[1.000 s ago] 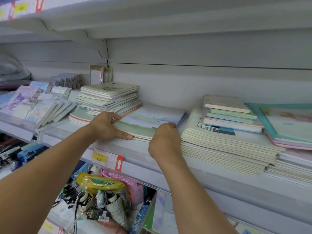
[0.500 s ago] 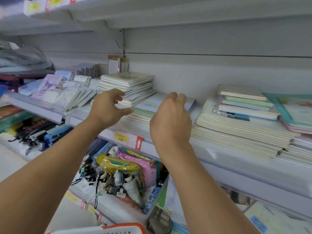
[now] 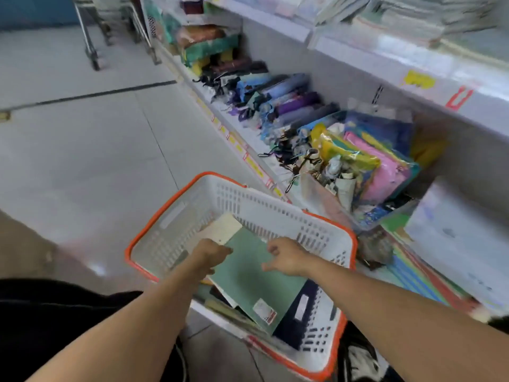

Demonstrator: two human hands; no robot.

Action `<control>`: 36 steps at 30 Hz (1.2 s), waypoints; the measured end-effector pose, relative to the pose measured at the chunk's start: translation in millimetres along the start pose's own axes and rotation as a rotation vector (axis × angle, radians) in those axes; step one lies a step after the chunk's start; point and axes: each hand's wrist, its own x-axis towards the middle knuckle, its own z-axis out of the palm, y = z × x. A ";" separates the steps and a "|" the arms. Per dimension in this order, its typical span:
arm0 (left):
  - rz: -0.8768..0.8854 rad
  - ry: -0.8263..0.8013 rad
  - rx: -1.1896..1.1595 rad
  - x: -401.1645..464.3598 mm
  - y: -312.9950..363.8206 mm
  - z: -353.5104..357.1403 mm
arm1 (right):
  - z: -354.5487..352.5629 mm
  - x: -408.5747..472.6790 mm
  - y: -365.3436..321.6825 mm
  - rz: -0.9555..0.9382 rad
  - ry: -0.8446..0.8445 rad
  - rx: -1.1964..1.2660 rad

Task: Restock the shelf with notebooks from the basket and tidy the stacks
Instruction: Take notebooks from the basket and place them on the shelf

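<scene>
A white basket with an orange rim (image 3: 261, 213) sits low in front of me beside the shelving. Inside lie a green notebook (image 3: 256, 279), a cream one (image 3: 220, 230) beyond it and a dark navy one (image 3: 297, 318) under its near corner. My left hand (image 3: 212, 255) reaches down at the green notebook's far left corner; its fingers are hidden, so a grip cannot be made out. My right hand (image 3: 286, 256) hovers over the green cover with loosely curled fingers, holding nothing. The notebook stacks (image 3: 413, 20) are blurred on the shelf at top right.
Folded umbrellas (image 3: 289, 103) line the lower shelf to the right. A clear bin of coloured pouches (image 3: 371, 161) stands just beyond the basket. A yellow price tag (image 3: 418, 79) marks the upper shelf edge. Trolley legs (image 3: 93, 51) stand on the tiled floor (image 3: 82, 147) at far left.
Both hands have left the shelf stacks and dropped into the basket. My view has swung down from the shelf to the basket and floor.
</scene>
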 end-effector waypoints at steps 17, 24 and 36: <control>-0.245 -0.134 -0.288 9.5 -43.0 -1.3 | 76.4 38.2 78.5 0.402 0.267 -0.200; -0.213 -0.134 -0.433 -13.2 -25.9 -3.6 | 61.6 35.9 81.2 0.393 0.196 -0.173; -0.029 -0.332 -0.805 -64.7 65.5 -48.7 | -52.9 -61.2 -142.9 -0.335 0.037 -0.526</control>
